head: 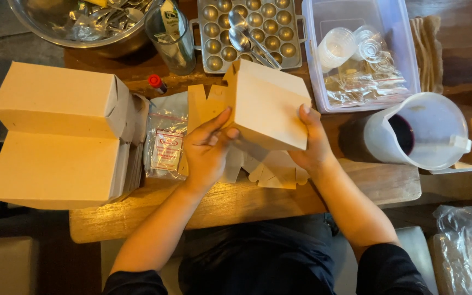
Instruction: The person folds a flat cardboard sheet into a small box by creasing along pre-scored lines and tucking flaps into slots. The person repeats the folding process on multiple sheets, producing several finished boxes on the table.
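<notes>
A tan cardboard box [269,104] is held up over a wooden table [236,205], partly folded, with an open flap [206,104] sticking out on its left. My left hand [206,150] grips the box's lower left corner with thumb and fingers. On the box's right edge sits my right hand [312,145], its thumb lying along the side. Flat unfolded box blanks [271,172] lie on the table under the box.
Two folded tan boxes [55,134] stand at the left beside small plastic sachet bags [165,142]. Behind are a metal bowl [83,22], a glass [171,35], a dimpled metal tray [247,30], a clear bin [361,52] and a white jug [422,131].
</notes>
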